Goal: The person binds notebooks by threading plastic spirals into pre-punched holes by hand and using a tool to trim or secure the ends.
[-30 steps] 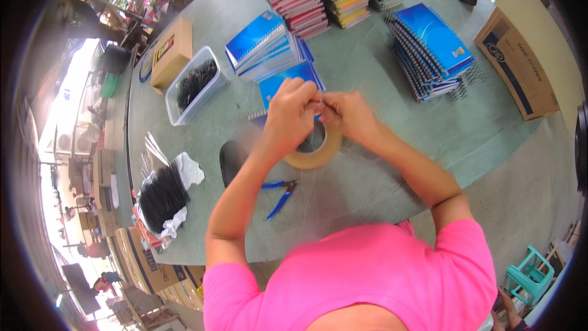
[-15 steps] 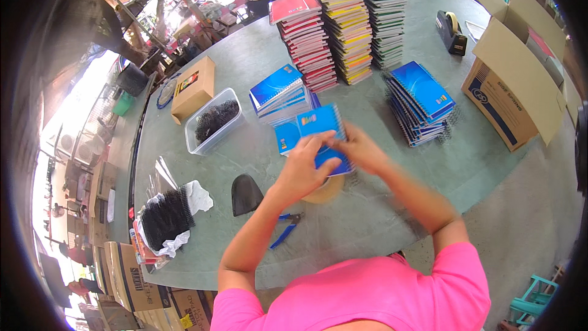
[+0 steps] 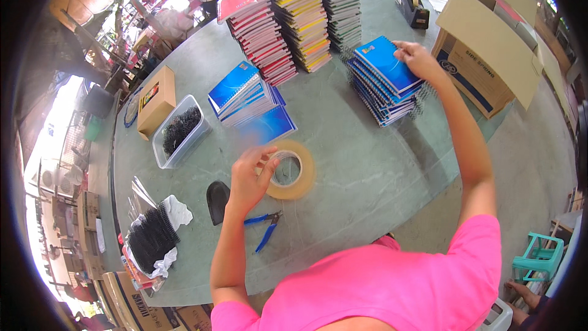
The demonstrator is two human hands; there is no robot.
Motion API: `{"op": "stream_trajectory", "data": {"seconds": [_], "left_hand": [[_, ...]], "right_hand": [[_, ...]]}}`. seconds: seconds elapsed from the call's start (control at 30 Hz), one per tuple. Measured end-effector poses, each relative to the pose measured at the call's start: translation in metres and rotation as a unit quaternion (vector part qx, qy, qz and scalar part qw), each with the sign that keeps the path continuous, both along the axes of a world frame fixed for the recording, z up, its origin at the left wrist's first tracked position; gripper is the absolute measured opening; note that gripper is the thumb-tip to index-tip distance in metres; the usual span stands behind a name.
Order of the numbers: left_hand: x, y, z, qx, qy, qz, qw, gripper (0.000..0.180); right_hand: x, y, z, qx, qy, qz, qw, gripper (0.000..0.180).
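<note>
My right hand (image 3: pixel 420 62) grips the edge of a blue spiral notebook (image 3: pixel 384 61) on top of the blue notebook stack (image 3: pixel 375 99) at the right. My left hand (image 3: pixel 250 176) is empty, its thumb and fingers apart, beside a large roll of clear tape (image 3: pixel 311 171); I cannot tell whether it touches the roll. Just beyond that hand lies a loose blue notebook (image 3: pixel 272 124), partly blurred. It rests against a fanned pile of blue notebooks (image 3: pixel 236 89). Blue-handled cutters (image 3: pixel 267 233) and a black curved piece (image 3: pixel 217 202) lie near my left wrist.
Tall stacks of red (image 3: pixel 260 40), yellow (image 3: pixel 300 21) and green notebooks (image 3: pixel 340 9) stand at the back. A tape dispenser (image 3: pixel 414 12) and an open carton (image 3: pixel 474 67) are at right. Leftward are a plastic tub of black coils (image 3: pixel 160 150), a small box (image 3: pixel 153 107) and more coils (image 3: pixel 152 239).
My hands have parted. The right has carried a blue notebook to the right-hand stack; the left has moved back toward me, uncovering the tape roll. The whole view has shifted.
</note>
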State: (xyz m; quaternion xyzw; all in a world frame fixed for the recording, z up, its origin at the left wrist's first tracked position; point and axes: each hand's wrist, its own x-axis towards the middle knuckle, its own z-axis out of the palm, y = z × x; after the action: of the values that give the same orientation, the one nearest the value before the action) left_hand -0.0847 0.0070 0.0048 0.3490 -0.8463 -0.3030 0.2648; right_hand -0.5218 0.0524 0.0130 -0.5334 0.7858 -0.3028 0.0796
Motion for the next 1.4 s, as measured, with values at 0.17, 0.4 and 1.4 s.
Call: {"op": "stream_trajectory", "data": {"seconds": [0.17, 0.4, 1.4], "left_hand": [[0.005, -0.013, -0.01, -0.013, -0.005, -0.007, 1.0, 0.018], [0.02, -0.077, -0.045, -0.149, -0.122, -0.002, 0.981, 0.019], [0.106, -0.027, -0.038, 0.112, 0.064, 0.226, 0.965, 0.024]], "right_hand": [[0.012, -0.006, 0.005, -0.025, 0.041, 0.017, 0.999, 0.03], [0.044, 0.009, 0.028, -0.208, 0.231, -0.011, 0.95, 0.032], [0.258, -0.048, 0.008, 0.06, -0.318, 0.367, 0.872, 0.024]]}}
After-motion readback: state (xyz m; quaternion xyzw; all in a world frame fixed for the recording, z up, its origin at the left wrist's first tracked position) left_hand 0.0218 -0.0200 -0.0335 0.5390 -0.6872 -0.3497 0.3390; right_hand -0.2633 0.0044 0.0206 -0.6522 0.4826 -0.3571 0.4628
